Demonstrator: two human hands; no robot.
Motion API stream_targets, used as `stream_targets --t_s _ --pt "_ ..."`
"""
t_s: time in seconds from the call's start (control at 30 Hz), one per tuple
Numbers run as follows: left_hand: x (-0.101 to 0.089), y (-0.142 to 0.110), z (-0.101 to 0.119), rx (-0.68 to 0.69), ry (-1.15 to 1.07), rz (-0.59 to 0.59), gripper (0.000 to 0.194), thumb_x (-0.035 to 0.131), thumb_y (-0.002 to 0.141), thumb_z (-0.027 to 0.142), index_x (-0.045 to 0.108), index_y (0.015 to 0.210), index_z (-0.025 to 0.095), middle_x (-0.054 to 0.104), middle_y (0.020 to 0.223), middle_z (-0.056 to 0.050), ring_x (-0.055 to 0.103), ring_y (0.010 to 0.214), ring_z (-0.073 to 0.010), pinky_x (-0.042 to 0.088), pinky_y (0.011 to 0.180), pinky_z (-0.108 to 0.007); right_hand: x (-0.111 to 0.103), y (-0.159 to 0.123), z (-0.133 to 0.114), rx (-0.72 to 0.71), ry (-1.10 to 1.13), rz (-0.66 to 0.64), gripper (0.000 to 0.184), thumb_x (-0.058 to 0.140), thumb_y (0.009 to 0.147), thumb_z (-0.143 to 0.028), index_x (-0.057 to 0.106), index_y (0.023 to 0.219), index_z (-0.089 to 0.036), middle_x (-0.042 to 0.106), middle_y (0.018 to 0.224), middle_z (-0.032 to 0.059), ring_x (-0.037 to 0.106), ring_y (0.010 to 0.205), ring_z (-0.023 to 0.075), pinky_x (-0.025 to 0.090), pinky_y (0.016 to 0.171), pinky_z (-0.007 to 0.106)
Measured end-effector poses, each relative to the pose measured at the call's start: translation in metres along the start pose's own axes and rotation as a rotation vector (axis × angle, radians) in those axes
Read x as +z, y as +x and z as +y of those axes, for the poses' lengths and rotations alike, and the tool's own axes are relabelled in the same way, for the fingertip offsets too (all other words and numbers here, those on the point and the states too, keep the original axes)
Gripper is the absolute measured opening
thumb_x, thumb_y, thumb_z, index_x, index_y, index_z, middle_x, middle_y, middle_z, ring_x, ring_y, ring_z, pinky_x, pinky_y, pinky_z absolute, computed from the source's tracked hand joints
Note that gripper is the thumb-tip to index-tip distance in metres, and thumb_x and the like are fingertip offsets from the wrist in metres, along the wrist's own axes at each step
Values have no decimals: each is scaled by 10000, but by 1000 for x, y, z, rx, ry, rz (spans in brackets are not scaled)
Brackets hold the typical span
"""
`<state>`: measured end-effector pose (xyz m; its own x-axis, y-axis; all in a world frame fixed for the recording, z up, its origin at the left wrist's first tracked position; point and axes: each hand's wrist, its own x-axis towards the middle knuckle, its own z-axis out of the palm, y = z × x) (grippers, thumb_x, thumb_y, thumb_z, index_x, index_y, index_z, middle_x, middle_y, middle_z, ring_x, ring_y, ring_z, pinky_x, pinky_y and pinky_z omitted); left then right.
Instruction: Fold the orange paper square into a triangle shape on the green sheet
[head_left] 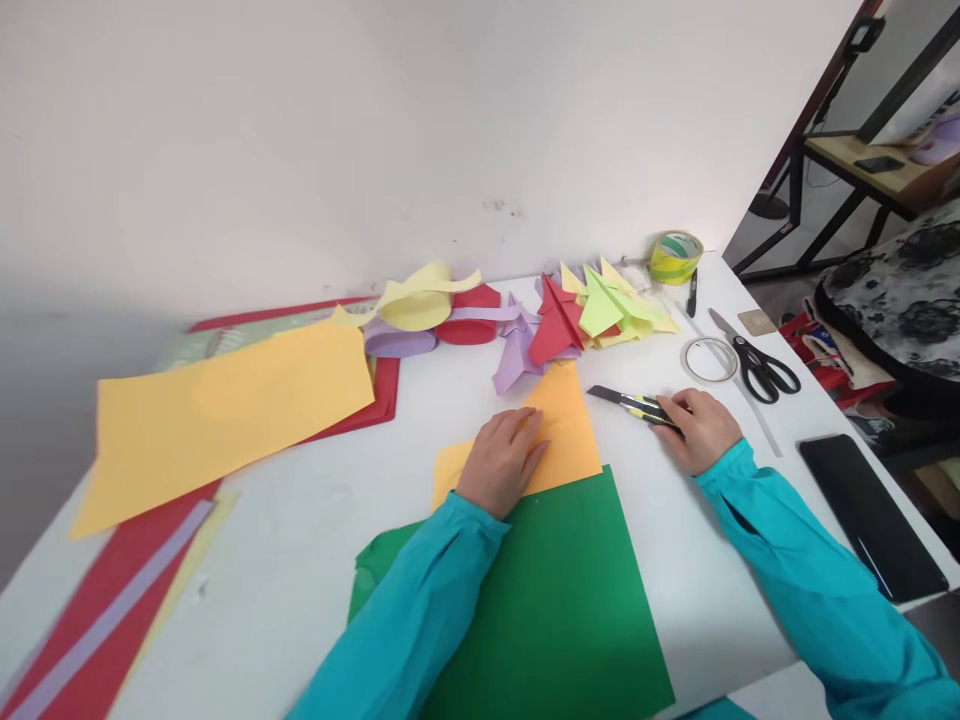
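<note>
My left hand (501,462) lies on a folded orange paper sheet (574,430), fingers bent a little and thumb apart, pressing it down. The orange sheet rests partly over the top edge of a green sheet (570,590), and a lighter flap sticks out left of my hand. In my right hand (699,430) is a utility knife (630,402), held by its rear end close to the white table. Its front points left, toward the orange sheet. The fingers close around the handle hide part of it.
Several folded paper planes (555,320) and curled paper strips (416,300) lie along the wall. Yellow tape (675,258), a clear tape roll (709,360), scissors (757,365) and a phone (870,515) are on the right. A large yellow-orange sheet (232,410) covers red paper on the left.
</note>
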<state>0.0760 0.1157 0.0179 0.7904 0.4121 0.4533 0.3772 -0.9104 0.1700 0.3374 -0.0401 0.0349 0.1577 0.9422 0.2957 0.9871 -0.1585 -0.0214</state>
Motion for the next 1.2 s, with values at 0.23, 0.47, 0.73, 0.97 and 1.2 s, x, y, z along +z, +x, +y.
stream_targets --t_s 0.23,0.47,0.73,0.97,1.2 --pt "7 -8 1 -24 -15 34 337 442 924 245 541 1234 157 590 978 -128 539 926 -240 509 786 -421 2 4 -4 -115 -57 13 336 533 874 -282 615 1164 -133 614 969 122 487 835 236 331 658 345" --pt "5 -7 2 -23 -15 58 327 447 918 213 541 1224 149 546 895 -101 494 821 -211 500 721 -383 2 4 2 -197 0 -23 338 537 871 -287 606 1179 -167 611 972 112 485 832 219 339 673 328" --pt "4 -6 4 -32 8 40 319 453 906 214 557 1190 110 548 900 -116 487 832 -227 484 736 -392 -5 -2 9 -287 148 -73 347 521 860 -284 619 1169 -161 594 954 107 492 813 216 391 685 334" --pt "3 -6 6 -68 19 -10 373 436 909 249 536 1243 115 569 921 -135 503 858 -253 483 741 -429 -4 -6 18 -366 396 -169 360 506 875 -305 609 1197 -180 573 955 105 497 809 198 436 715 342" --pt "5 -6 5 -85 -5 -52 334 420 934 262 560 1235 225 552 1186 -139 513 1076 -265 481 882 -467 -10 -6 16 -370 468 -233 374 554 852 -299 608 1209 -203 569 936 94 509 804 191 447 710 333"
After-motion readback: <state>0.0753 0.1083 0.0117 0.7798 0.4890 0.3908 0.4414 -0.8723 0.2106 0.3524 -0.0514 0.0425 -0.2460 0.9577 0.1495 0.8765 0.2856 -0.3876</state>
